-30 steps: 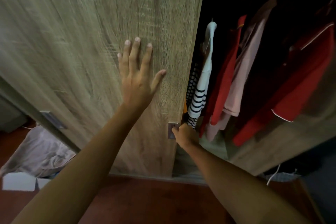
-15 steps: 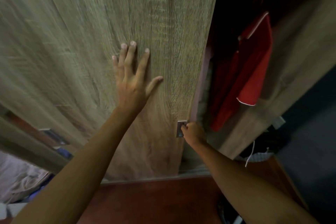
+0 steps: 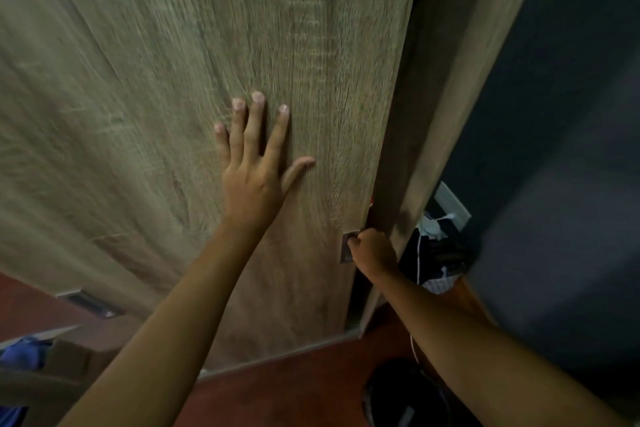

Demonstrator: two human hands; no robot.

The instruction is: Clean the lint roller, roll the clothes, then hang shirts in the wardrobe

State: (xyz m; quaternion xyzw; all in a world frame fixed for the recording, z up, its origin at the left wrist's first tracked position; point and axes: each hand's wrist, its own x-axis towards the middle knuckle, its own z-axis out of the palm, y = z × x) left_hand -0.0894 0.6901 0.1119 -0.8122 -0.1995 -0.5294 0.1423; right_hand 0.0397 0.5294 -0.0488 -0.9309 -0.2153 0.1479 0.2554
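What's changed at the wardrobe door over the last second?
The wardrobe door slid right, nearly shutting the opening; the hanging shirts are now hidden. Unchanged: left hand flat on the door, right hand gripping its handle.

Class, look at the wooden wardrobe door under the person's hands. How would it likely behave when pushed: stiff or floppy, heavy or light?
Probably stiff: the wardrobe door is one flat board, unbending under the flat left hand. Likely heavy: both hands work it, the right hand gripping its small handle.
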